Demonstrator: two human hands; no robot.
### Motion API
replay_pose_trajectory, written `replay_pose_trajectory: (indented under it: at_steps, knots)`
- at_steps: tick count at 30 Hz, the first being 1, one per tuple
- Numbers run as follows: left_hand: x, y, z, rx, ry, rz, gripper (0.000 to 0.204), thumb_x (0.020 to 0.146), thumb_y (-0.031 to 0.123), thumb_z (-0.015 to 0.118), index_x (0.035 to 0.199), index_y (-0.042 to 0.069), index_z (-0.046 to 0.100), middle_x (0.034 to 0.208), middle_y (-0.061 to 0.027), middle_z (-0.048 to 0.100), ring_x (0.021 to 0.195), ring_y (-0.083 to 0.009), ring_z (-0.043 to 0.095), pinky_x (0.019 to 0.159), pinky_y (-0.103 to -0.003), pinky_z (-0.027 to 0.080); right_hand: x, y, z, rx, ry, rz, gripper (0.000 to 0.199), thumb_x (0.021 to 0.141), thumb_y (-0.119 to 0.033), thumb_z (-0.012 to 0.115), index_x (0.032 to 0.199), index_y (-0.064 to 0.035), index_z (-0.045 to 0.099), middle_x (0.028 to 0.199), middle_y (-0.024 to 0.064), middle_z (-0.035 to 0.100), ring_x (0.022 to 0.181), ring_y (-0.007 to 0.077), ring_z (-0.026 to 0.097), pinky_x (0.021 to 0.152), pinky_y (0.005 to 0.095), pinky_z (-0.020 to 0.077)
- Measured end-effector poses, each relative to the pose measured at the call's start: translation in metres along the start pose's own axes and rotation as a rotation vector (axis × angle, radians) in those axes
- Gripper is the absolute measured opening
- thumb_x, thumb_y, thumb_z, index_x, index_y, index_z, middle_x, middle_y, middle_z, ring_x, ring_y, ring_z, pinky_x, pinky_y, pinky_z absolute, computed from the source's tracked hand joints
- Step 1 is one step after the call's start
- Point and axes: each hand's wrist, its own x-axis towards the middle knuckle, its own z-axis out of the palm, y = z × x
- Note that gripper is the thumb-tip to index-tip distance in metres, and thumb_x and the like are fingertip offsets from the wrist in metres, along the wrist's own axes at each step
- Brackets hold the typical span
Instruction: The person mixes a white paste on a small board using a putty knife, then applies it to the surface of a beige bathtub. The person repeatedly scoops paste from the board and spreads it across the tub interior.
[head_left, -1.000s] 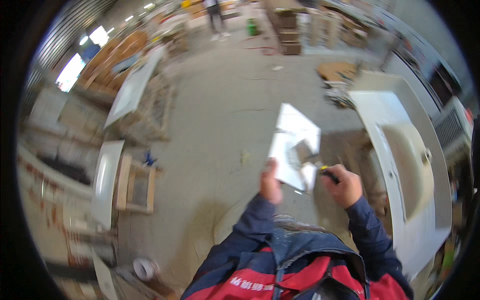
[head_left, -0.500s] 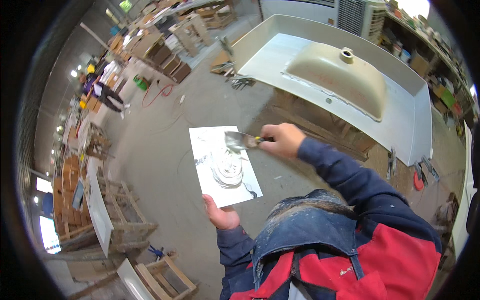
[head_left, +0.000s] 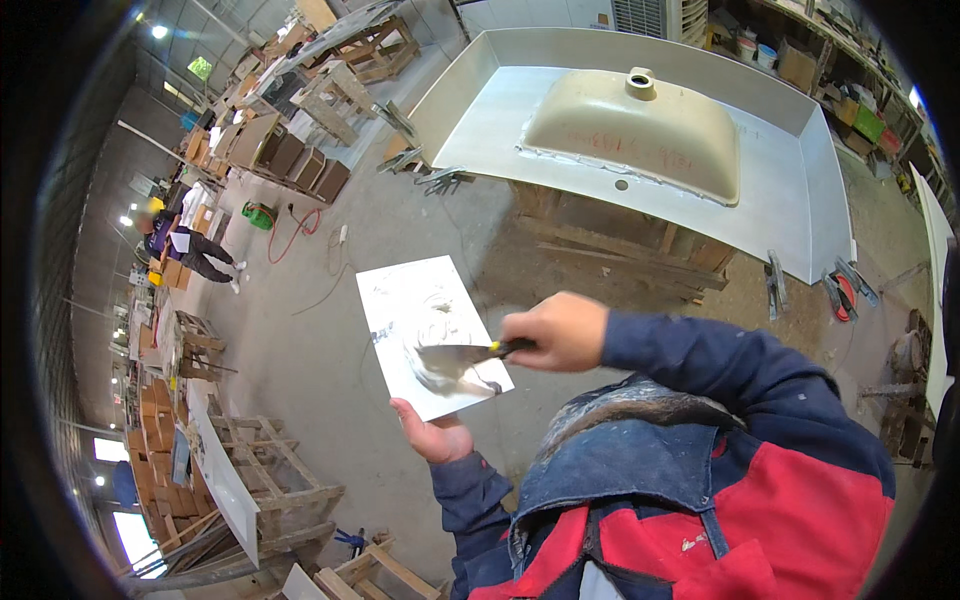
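Observation:
My left hand (head_left: pixel 436 434) supports a white rectangular board (head_left: pixel 408 281) from its near edge, the thumb at the rim and the other fingers hidden beneath. A swirl of wet white paste (head_left: pixel 432 328) covers the middle of the board. Wrapped round a dark handle, my right hand (head_left: pixel 562 332) grips a putty knife (head_left: pixel 458 355), whose wide metal blade lies over the near part of the paste. Beyond my hands, an upturned cream sink basin (head_left: pixel 640 135) sits on a white countertop (head_left: pixel 780 190) with raised edges. White paste lines the basin's near edge.
A wooden stand (head_left: pixel 620 235) carries the countertop. Metal clamps (head_left: pixel 775 285) stand at its right corner, and more clamps (head_left: pixel 440 180) lie at its left. Wooden frames (head_left: pixel 265 460) stand at left. A person (head_left: pixel 185 240) stands far left, near a green cylinder (head_left: pixel 258 215) with a red hose.
My right hand has drawn the putty knife toward me, from the board's far part to its near part. The board has shifted slightly left, and the head view has turned.

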Motion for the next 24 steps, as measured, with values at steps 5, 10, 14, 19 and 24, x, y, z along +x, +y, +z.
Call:
replay_pose_trajectory:
  at_steps: [5,10,14,19,24]
  knots:
    - [-0.001,-0.013,0.02,-0.006,-0.09,-0.028,0.068,0.105,0.048,0.047,0.148,-0.004,0.039,0.149,-0.0144,0.047,0.134,-0.0298,0.047,0.113,-0.045,0.035,0.033,0.033,-0.012,0.029,0.256,0.269,0.019,0.088,-0.029,0.065,0.095,-0.0109,0.066,0.078,0.0184,0.069,0.071,0.0382,0.069,0.065,0.0474,0.0553]
    - [-0.004,0.0,0.006,-0.01,-0.044,-0.024,0.069,0.104,0.047,0.048,0.149,-0.004,0.037,0.15,-0.0149,0.046,0.136,-0.0302,0.047,0.113,-0.045,0.035,-0.001,0.003,-0.023,-0.006,-0.027,-0.013,0.015,0.086,-0.025,0.067,0.094,-0.0123,0.064,0.073,0.0165,0.068,0.069,0.039,0.067,0.063,0.0494,0.0535]
    - [0.002,-0.02,0.027,0.012,-0.092,-0.046,0.072,0.104,0.052,0.044,0.15,-0.003,0.036,0.151,-0.0153,0.045,0.136,-0.0309,0.046,0.114,-0.045,0.035,0.024,0.044,-0.023,-0.099,0.256,0.246,0.017,0.087,-0.024,0.068,0.092,-0.0082,0.065,0.077,0.0172,0.068,0.07,0.0386,0.068,0.062,0.0467,0.0541]
    - [0.001,0.002,0.015,-0.01,-0.09,-0.057,0.073,0.103,0.053,0.045,0.151,-0.002,0.035,0.151,-0.0147,0.045,0.136,-0.0303,0.046,0.113,-0.046,0.035,-0.009,-0.001,-0.029,0.047,-0.065,0.005,0.019,0.086,-0.026,0.07,0.093,-0.0098,0.065,0.075,0.0165,0.067,0.069,0.0379,0.067,0.063,0.0458,0.0536]
    - [0.001,-0.012,0.034,0.022,-0.092,-0.044,0.074,0.103,0.054,0.045,0.151,-0.001,0.036,0.151,-0.0149,0.046,0.136,-0.0301,0.047,0.113,-0.046,0.036,0.016,0.025,-0.02,-0.042,0.234,0.246,0.022,0.087,-0.028,0.067,0.096,-0.0083,0.065,0.076,0.0198,0.068,0.073,0.0405,0.068,0.067,0.0487,0.054]
